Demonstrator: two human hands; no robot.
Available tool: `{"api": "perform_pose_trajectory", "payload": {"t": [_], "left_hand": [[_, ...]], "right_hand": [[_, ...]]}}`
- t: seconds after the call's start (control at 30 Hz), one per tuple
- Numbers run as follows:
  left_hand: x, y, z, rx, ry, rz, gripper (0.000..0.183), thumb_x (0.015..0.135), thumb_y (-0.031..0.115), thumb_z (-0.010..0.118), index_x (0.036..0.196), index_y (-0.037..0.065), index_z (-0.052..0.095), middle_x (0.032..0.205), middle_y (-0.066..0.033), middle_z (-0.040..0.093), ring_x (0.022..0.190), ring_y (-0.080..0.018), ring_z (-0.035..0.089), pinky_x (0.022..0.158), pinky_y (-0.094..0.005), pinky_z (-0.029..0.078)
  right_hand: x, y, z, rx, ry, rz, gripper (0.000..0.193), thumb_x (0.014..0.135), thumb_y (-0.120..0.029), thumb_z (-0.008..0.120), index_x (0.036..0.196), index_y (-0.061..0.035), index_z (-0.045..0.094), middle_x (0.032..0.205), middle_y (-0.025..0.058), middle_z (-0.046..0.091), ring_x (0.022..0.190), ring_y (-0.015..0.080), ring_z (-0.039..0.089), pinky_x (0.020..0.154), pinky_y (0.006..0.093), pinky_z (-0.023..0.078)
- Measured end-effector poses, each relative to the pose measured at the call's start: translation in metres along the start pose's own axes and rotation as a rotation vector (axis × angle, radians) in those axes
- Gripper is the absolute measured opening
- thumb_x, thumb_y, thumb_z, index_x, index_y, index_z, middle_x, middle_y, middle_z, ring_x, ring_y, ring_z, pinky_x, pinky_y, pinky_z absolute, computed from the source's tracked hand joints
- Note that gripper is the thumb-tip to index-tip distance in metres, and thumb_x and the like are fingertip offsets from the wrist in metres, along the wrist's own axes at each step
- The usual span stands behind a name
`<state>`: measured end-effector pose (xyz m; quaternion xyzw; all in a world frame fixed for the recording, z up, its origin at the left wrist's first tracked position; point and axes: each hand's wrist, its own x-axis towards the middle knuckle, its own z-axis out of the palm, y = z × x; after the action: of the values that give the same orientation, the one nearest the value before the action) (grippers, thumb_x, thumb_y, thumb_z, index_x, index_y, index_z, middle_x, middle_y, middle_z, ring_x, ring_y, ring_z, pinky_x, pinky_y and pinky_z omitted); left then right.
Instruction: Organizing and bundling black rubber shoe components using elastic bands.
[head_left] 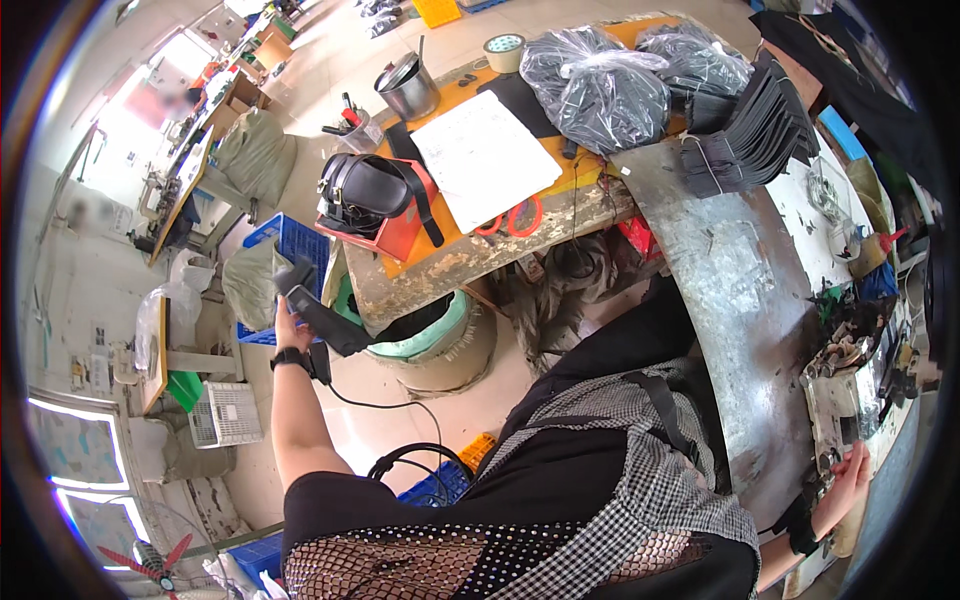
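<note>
My left hand point(287, 322) is stretched out to the left, away from the bench, and is shut on a bundle of flat black pieces point(318, 315) that it holds above the floor, next to a blue crate point(300, 245). A black band sits on that wrist. My right hand point(848, 478) rests at the lower right against the base of a worn metal machine point(850, 385), fingers spread on its edge and holding nothing that I can see. A grey metal worktop point(740, 300) curves between the two hands.
A wooden bench point(470, 255) carries a black bag on a red box point(385, 200), white paper point(485, 155), red scissors point(512, 218), a metal pot point(408, 88), tape roll and bagged black pieces point(600, 85). A stack of black pieces point(760, 130) lies right. A green-lined bin point(430, 335) stands below.
</note>
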<state>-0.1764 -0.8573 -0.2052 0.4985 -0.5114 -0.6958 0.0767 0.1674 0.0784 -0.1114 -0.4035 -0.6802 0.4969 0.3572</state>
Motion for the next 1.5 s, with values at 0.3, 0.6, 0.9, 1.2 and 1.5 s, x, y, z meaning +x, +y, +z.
{"api": "perform_pose_trajectory", "payload": {"t": [0.3, 0.6, 0.9, 1.2, 1.5], "left_hand": [[-0.154, 0.019, 0.164, 0.245, -0.232, 1.101, 0.023, 0.097, 0.012, 0.058, 0.111, -0.004, 0.063, 0.093, -0.0048, 0.066, 0.081, -0.01, 0.061, 0.075, -0.0235, 0.05], [-0.324, -0.053, 0.334, 0.602, -1.073, 1.312, 0.02, 0.092, 0.006, 0.062, 0.111, -0.001, 0.064, 0.093, -0.0041, 0.068, 0.082, -0.009, 0.063, 0.077, -0.024, 0.05], [-0.423, -0.121, 0.496, 0.968, -1.423, 1.463, 0.071, 0.077, 0.033, 0.08, 0.134, 0.003, 0.05, 0.122, -0.017, 0.056, 0.112, -0.0261, 0.056, 0.095, -0.036, 0.045], [-0.406, -0.193, 0.557, 0.924, -1.265, 1.723, 0.11, 0.062, 0.023, 0.085, 0.148, 0.004, 0.02, 0.136, -0.0237, 0.033, 0.128, -0.0394, 0.036, 0.106, -0.0428, 0.037], [-0.41, -0.172, 0.551, 0.827, -1.24, 1.693, 0.107, 0.058, 0.024, 0.085, 0.147, 0.011, 0.026, 0.115, -0.0182, 0.055, 0.107, -0.0326, 0.056, 0.092, -0.0418, 0.046]], "right_hand": [[-0.019, -0.019, 0.023, -0.138, -0.063, 0.014, 0.014, 0.096, -0.022, 0.061, 0.096, -0.0076, 0.064, 0.074, -0.0051, 0.051, 0.059, 0.0015, 0.041, 0.056, 0.0173, 0.033], [-0.053, -0.044, 0.07, -0.15, -0.147, -0.074, 0.016, 0.097, -0.02, 0.059, 0.092, -0.0048, 0.063, 0.072, -0.0049, 0.052, 0.06, 0.003, 0.043, 0.055, 0.0191, 0.033], [-0.104, -0.056, 0.054, -0.035, 0.034, 0.086, 0.014, 0.094, -0.015, 0.063, 0.088, -0.0023, 0.062, 0.076, -0.0033, 0.056, 0.064, 0.0031, 0.048, 0.055, 0.0188, 0.042], [-0.121, -0.064, 0.061, -0.12, 0.101, 0.203, 0.008, 0.089, -0.006, 0.065, 0.086, 0.0012, 0.062, 0.074, -0.0011, 0.06, 0.064, 0.004, 0.051, 0.058, 0.0189, 0.042], [-0.104, -0.074, 0.084, -0.195, -0.003, 0.065, 0.008, 0.085, -0.003, 0.067, 0.084, 0.0031, 0.062, 0.071, 0.0035, 0.06, 0.063, 0.0076, 0.053, 0.06, 0.022, 0.043]]}}
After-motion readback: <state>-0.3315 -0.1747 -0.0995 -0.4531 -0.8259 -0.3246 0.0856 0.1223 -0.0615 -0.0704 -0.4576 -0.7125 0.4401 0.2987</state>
